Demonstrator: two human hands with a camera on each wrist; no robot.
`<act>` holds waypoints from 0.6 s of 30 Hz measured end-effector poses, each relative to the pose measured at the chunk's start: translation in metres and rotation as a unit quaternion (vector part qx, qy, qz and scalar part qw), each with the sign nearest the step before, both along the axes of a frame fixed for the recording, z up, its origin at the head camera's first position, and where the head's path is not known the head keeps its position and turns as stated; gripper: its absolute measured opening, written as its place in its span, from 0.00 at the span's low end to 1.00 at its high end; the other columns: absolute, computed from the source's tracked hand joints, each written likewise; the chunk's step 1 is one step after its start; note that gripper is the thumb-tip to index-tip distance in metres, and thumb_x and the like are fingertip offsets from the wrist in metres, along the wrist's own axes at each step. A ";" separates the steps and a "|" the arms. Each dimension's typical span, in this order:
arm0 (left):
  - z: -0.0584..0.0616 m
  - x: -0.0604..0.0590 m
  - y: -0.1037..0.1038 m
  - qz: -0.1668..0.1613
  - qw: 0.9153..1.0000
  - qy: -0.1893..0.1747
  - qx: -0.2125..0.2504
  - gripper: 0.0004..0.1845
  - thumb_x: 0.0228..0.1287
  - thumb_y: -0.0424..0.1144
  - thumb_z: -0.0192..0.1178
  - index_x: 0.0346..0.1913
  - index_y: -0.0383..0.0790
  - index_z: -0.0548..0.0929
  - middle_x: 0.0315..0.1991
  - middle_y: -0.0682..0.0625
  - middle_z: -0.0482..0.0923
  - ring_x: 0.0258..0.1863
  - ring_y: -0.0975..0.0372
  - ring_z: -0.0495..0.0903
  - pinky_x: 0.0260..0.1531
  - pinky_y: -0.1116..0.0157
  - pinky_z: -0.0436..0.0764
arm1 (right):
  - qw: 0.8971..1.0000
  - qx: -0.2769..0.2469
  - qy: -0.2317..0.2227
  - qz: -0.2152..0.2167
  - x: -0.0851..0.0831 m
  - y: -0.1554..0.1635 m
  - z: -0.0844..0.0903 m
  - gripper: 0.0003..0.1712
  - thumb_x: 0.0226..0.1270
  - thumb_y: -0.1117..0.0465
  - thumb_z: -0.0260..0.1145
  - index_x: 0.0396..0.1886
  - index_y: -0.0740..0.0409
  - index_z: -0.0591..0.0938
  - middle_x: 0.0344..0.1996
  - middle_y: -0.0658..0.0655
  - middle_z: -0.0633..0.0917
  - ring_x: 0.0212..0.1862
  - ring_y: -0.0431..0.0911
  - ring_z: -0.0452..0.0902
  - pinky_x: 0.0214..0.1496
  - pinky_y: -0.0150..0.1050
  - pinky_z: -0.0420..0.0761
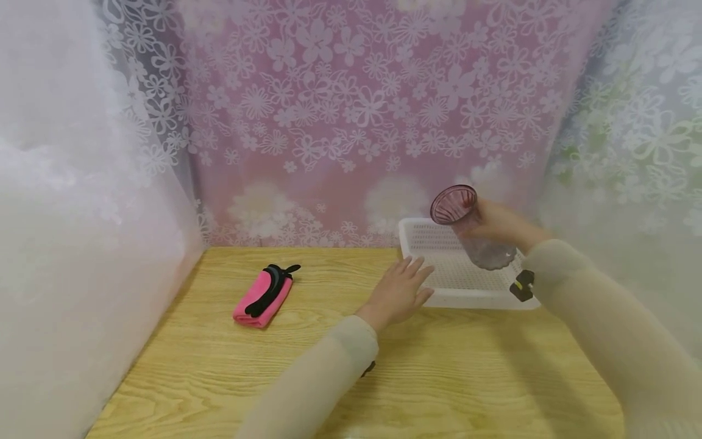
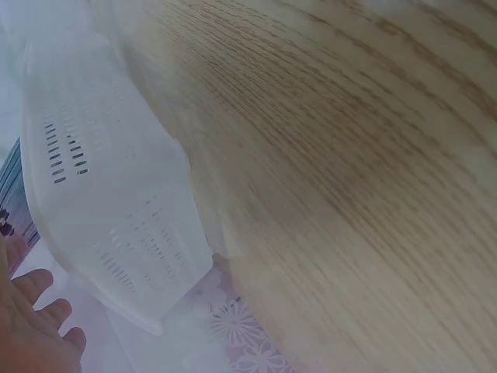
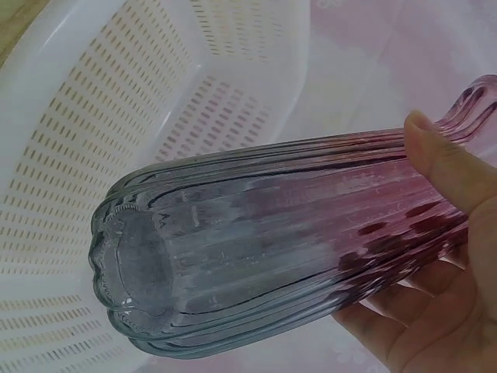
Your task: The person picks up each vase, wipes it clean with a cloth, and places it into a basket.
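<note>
A ribbed glass vase (image 1: pixel 485 247), pink at its flared mouth and grey-blue toward the scalloped base, is tilted over a white perforated plastic basket (image 1: pixel 466 299). My right hand (image 1: pixel 501 224) grips the vase around its upper part, below the mouth. In the right wrist view the thumb lies along one side of the vase (image 3: pixel 256 241) and the fingers wrap beneath it. My left hand (image 1: pixel 396 292) is spread with nothing in it, at the basket's near left corner. The left wrist view catches only part of that hand at its lower left edge, beside the basket (image 2: pixel 116 194).
A folded pink cloth (image 1: pixel 274 299) with a black strap lies on the left of the wood-grain table (image 1: pixel 219 378). Flowered pink curtain (image 1: pixel 351 122) hangs behind the table, and pale sheets (image 1: pixel 82 213) hang at both sides.
</note>
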State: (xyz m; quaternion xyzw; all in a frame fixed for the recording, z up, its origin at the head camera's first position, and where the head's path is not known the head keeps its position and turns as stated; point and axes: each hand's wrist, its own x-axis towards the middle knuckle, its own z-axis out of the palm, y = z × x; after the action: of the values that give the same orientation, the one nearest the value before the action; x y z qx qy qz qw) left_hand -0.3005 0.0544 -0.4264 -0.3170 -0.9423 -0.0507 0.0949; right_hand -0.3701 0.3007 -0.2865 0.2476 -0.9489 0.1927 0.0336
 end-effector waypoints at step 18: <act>-0.009 -0.007 0.013 -0.021 0.999 -0.041 -0.020 0.30 0.81 0.58 0.27 0.81 0.58 0.52 0.81 0.51 0.45 0.80 0.55 0.39 0.76 0.57 0.43 | 0.994 0.068 -0.044 -0.079 -0.009 -0.001 -0.022 0.40 0.68 0.38 0.65 0.70 0.56 0.67 0.58 0.67 0.80 0.60 0.69 0.74 0.61 0.69 0.69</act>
State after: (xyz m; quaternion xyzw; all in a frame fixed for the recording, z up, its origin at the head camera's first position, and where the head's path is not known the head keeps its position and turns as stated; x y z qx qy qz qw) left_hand -0.3079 0.0670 -0.4356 -0.3365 -0.9393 -0.0468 0.0487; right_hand -0.3791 0.2994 -0.3088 0.1646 -0.9770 0.1351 -0.0104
